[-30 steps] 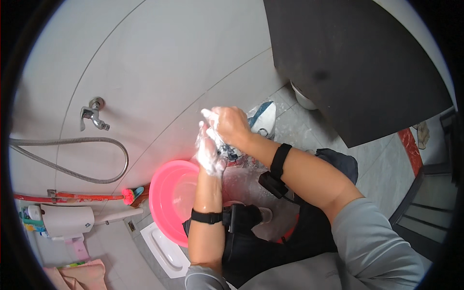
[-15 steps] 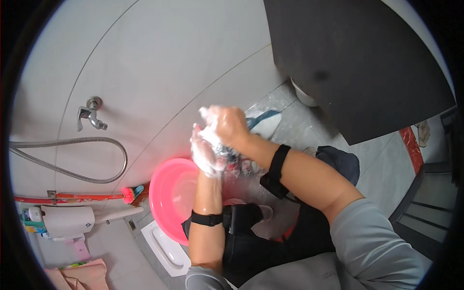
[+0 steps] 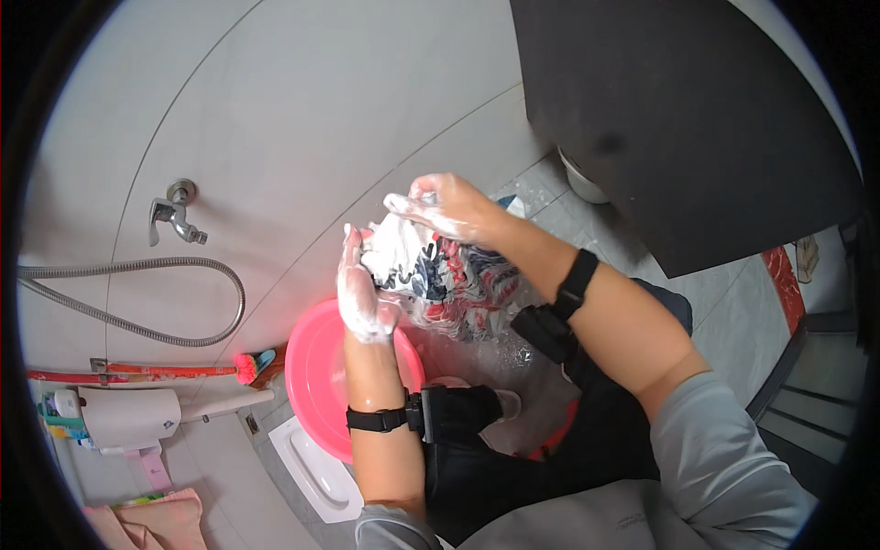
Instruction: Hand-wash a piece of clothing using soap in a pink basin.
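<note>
A wet, soapy patterned cloth [image 3: 435, 275] in white, red and dark blue hangs spread between my two hands. My left hand [image 3: 365, 298], coated in white foam, grips the cloth's left side with its fingers pointing up. At the top edge of the cloth my right hand [image 3: 449, 209] holds it, foam along the thumb and fingers. Where the fingertips meet the cloth is partly hidden. Beneath my left forearm stands a pink basin [image 3: 316, 385]. A white and blue piece of fabric [image 3: 511, 205] shows behind my right wrist.
A chrome tap [image 3: 176, 218] and a metal hose [image 3: 183, 264] are on the left wall. A white squat-shaped tray [image 3: 312, 472] lies beside the basin. A large dark panel [image 3: 678, 128] fills the upper right, with a white bowl-like thing [image 3: 582, 181] beside it.
My hands have moved apart, the left one down and left, the right one slightly up. The cloth, earlier bunched and mostly hidden beneath them, now shows spread out.
</note>
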Motion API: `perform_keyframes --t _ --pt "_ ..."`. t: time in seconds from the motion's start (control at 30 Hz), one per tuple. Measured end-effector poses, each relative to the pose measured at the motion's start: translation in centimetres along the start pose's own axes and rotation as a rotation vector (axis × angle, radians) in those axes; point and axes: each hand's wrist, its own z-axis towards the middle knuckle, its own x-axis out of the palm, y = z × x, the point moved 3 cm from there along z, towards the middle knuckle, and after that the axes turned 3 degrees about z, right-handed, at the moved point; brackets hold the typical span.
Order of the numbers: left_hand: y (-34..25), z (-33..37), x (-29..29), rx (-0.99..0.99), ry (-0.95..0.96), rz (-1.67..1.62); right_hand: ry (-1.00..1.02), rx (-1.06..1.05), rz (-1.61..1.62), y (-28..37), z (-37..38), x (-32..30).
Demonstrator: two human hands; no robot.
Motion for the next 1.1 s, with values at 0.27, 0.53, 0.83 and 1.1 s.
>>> perform_keyframes --t 0.27,0.53,0.83,1.1 --pt "-4.5 -1.8 1.5 1.015 0.201 1.197 0.427 -0.033 -0.094 2.3 -1.6 -0.9" --pt "-0.1 0.0 1.4 0.034 0.083 1.004 0.176 0.071 0.616 0.4 0.5 -2.8" --pt "0.6 0.5 2.0 -0.053 0.143 0.388 -0.233 0.079 0.549 0.4 0.6 -3.5" --pt "1.1 0.4 1.7 -0.063 0.106 0.248 -0.187 0.159 0.180 -0.9 0.2 -4.2"
